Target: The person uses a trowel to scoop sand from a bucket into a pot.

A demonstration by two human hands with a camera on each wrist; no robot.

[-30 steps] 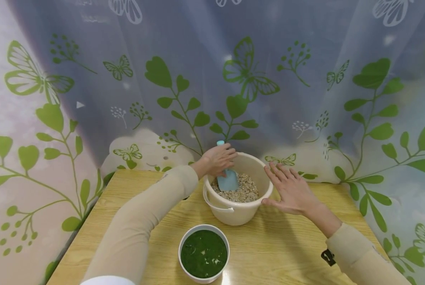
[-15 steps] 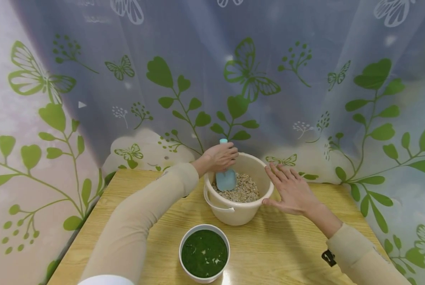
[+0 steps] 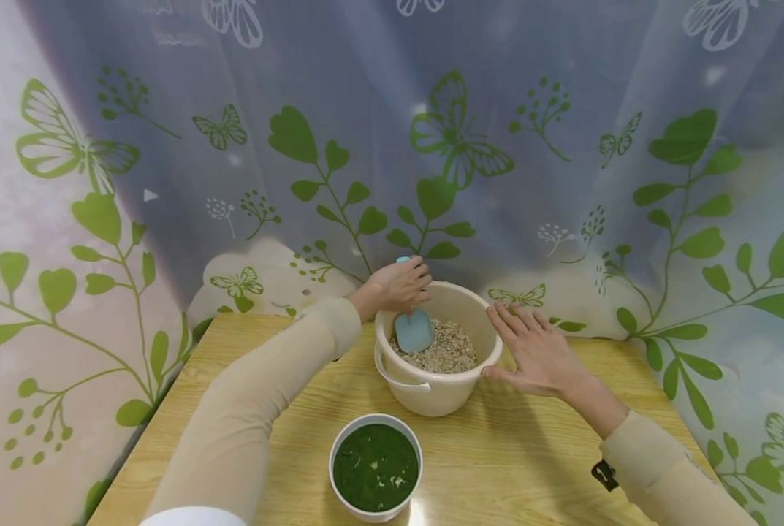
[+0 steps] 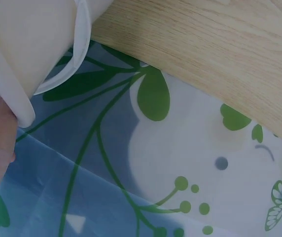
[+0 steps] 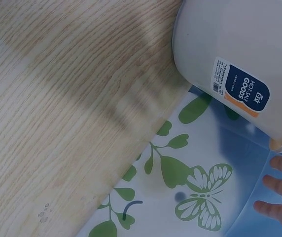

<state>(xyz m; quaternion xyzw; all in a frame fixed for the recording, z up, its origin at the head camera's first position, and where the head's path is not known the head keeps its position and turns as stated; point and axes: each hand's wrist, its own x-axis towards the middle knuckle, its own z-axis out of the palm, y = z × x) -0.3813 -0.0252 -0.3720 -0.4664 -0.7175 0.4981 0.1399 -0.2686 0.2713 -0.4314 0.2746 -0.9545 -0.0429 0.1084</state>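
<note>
In the head view, your left arm reaches forward from the lower left, bringing your left hand [image 3: 400, 283] over the bucket's far-left rim, back of the hand uppermost. Its fingers curl round the handle of the blue scoop [image 3: 414, 332], whose blade slants down inside the bucket [image 3: 434, 398], over the grain [image 3: 456, 352]; you cannot tell how deep its edge sits. Your right arm comes in from the lower right; your right hand [image 3: 538, 354] is spread flat, fingertips and thumb at the bucket's right rim. A bowl [image 3: 375, 517] of green stuff stands nearer you on the table [image 3: 510, 460].

In the left wrist view, part of your left hand shows beside the bucket's rim, its grip cut off.

In the right wrist view, your right fingers stand apart beside the rim, below the label [image 5: 242, 88].
</note>
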